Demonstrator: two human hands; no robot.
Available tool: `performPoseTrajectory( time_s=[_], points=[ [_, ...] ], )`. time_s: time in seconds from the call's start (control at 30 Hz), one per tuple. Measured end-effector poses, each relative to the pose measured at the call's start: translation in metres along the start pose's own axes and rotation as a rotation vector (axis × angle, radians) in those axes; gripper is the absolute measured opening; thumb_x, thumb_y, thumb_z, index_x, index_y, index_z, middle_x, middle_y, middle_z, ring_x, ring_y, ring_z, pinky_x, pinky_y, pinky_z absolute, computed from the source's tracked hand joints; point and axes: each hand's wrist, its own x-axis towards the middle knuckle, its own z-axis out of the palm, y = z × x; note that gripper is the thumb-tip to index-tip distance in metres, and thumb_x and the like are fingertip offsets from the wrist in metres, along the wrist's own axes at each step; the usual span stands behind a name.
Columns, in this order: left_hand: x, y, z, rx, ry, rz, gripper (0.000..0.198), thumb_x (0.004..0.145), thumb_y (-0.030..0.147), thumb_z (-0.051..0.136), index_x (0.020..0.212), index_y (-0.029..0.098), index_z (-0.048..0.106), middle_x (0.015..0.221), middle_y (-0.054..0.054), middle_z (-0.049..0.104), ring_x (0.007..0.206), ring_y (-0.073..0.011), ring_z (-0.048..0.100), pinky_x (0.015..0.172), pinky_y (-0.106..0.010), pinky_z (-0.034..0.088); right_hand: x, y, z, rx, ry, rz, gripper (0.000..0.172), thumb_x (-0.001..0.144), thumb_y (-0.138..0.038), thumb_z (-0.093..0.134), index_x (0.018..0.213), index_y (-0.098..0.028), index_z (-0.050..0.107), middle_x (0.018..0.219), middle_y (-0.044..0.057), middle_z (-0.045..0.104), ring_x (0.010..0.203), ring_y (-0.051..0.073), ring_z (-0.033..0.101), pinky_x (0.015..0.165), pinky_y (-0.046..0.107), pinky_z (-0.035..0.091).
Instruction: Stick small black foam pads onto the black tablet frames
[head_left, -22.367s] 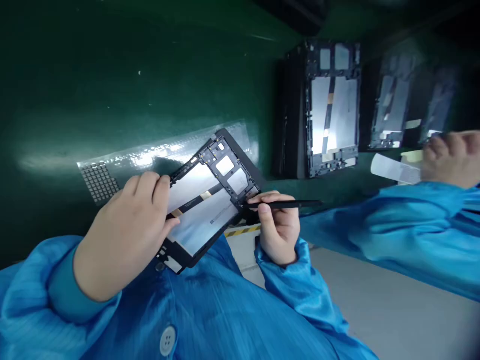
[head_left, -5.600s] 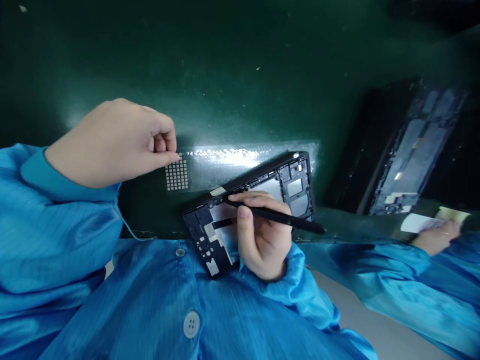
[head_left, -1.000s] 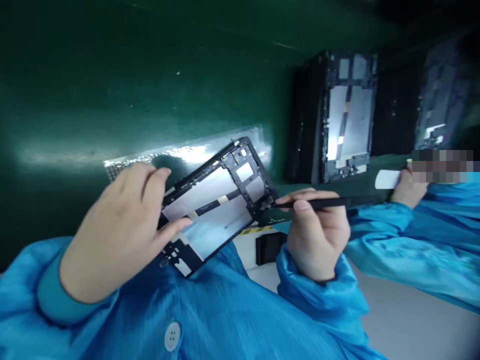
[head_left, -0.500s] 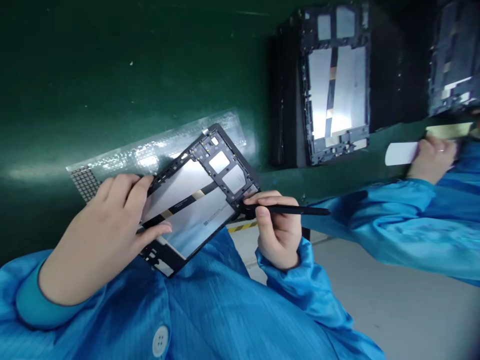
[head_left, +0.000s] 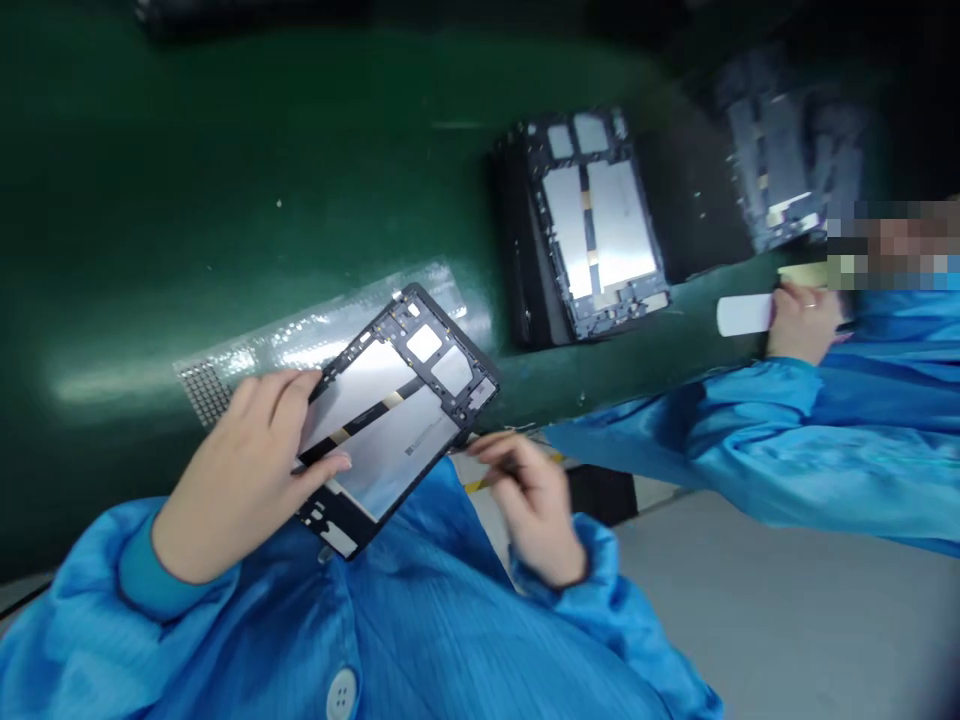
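An opened tablet [head_left: 427, 440], its back off, shows a black frame, silvery plates and a dark ribbon cable. It lies tilted, its lower part over my blue coat. My left hand [head_left: 244, 470] grips its left edge, thumb across the plate and fingers along the outer side. My right hand [head_left: 532, 500] is just off the tablet's right lower edge, slightly blurred, fingers curled together. What they hold, if anything, cannot be made out. Beyond the tablet, a clear plastic sheet [head_left: 292, 335] lies on the green table, with a grid of small dark pieces [head_left: 206, 392] at its left end.
A stack of similar opened tablets [head_left: 611, 225] stands on the green table [head_left: 360, 170] to the right. More tablets [head_left: 776, 160] lie farther right, blurred. A co-worker's hand [head_left: 806, 322] there holds a white card-like piece [head_left: 742, 315]. The table edge runs beside my right hand.
My right hand has drawn down and slightly left, off the tablet's corner; the black pen-like tool it held no longer shows clearly. My left hand keeps its grip. The whole view has shifted.
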Motion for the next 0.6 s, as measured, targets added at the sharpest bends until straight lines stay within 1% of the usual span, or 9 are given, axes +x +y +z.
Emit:
performPoseTrajectory(
  time_s=[0.03,0.07,0.13,0.2,0.27,0.37,0.43,0.53,0.6],
  points=[
    [-0.003,0.005,0.004,-0.003,0.02,0.009,0.073,0.107,0.056,0.069,0.165,0.015,0.052,0.149,-0.025,0.066,0.137,-0.0479,0.064,0.116,-0.068,0.059,-0.013,-0.001,0.014,0.015,-0.046,0.002,0.014,0.102,-0.024,0.073,0.113,-0.032,0.072,0.095,0.0,0.085,0.07,0.022,0.077,0.057,0.034,0.062],
    [-0.006,0.011,0.007,-0.006,0.046,0.013,0.072,0.106,0.052,0.072,0.165,0.015,0.052,0.147,-0.024,0.067,0.135,-0.0469,0.064,0.116,-0.068,0.059,-0.025,-0.002,0.028,0.038,-0.058,-0.019,0.026,0.101,-0.028,0.076,0.125,-0.035,0.069,0.094,-0.002,0.086,0.059,0.02,0.072,0.048,0.032,0.059],
    [-0.012,0.024,0.01,-0.006,0.106,-0.016,0.069,0.107,0.051,0.072,0.164,0.017,0.053,0.144,-0.023,0.066,0.131,-0.0463,0.066,0.109,-0.068,0.062,-0.038,-0.004,0.048,0.08,0.052,-0.022,0.041,0.105,-0.033,0.075,0.142,-0.04,0.059,0.104,-0.001,0.088,0.053,0.019,0.071,0.042,0.03,0.057],
    [-0.015,0.033,0.005,-0.144,0.151,-0.027,0.075,0.107,0.055,0.074,0.17,0.025,0.046,0.148,-0.02,0.064,0.132,-0.0417,0.068,0.105,-0.06,0.066,-0.029,-0.007,0.049,0.128,0.229,0.039,0.038,0.11,-0.034,0.072,0.145,-0.04,0.058,0.115,0.003,0.089,0.071,0.021,0.082,0.054,0.03,0.065],
    [-0.009,0.032,-0.004,-0.312,0.201,0.008,0.079,0.109,0.055,0.073,0.175,0.032,0.037,0.157,-0.018,0.06,0.138,-0.0361,0.068,0.103,-0.05,0.068,0.01,-0.012,0.033,0.204,0.333,0.098,0.036,0.107,-0.04,0.078,0.14,-0.036,0.065,0.114,0.005,0.088,0.091,0.025,0.086,0.072,0.036,0.071],
    [0.014,0.01,-0.018,-0.394,0.453,0.06,0.074,0.111,0.043,0.072,0.175,0.034,0.036,0.168,-0.019,0.052,0.148,-0.0326,0.063,0.105,-0.045,0.067,0.124,-0.027,0.003,0.208,0.265,0.1,0.045,0.093,-0.047,0.089,0.13,-0.031,0.069,0.096,0.002,0.081,0.081,0.025,0.08,0.077,0.043,0.071],
    [0.031,-0.015,-0.022,-0.35,0.674,0.042,0.067,0.11,0.035,0.073,0.17,0.032,0.042,0.166,-0.019,0.051,0.147,-0.0326,0.063,0.105,-0.046,0.067,0.222,-0.041,-0.004,-0.02,0.215,0.158,0.042,0.093,-0.041,0.084,0.129,-0.029,0.067,0.092,0.0,0.075,0.081,0.025,0.078,0.078,0.041,0.07],
    [0.048,-0.047,-0.019,-0.289,0.838,-0.031,0.06,0.109,0.029,0.071,0.164,0.03,0.047,0.155,-0.018,0.057,0.138,-0.0313,0.069,0.098,-0.046,0.068,0.36,-0.061,0.003,-0.185,0.218,0.164,0.04,0.101,-0.026,0.069,0.14,-0.02,0.063,0.109,0.007,0.078,0.098,0.025,0.079,0.087,0.04,0.068],
    [0.049,-0.057,-0.014,-0.276,0.867,-0.055,0.059,0.109,0.026,0.07,0.164,0.03,0.049,0.15,-0.017,0.061,0.136,-0.0312,0.07,0.097,-0.045,0.068,0.427,-0.071,0.008,-0.324,0.198,0.155,0.038,0.106,-0.024,0.067,0.143,-0.015,0.063,0.124,0.013,0.079,0.109,0.026,0.078,0.097,0.042,0.067]
  ],
)
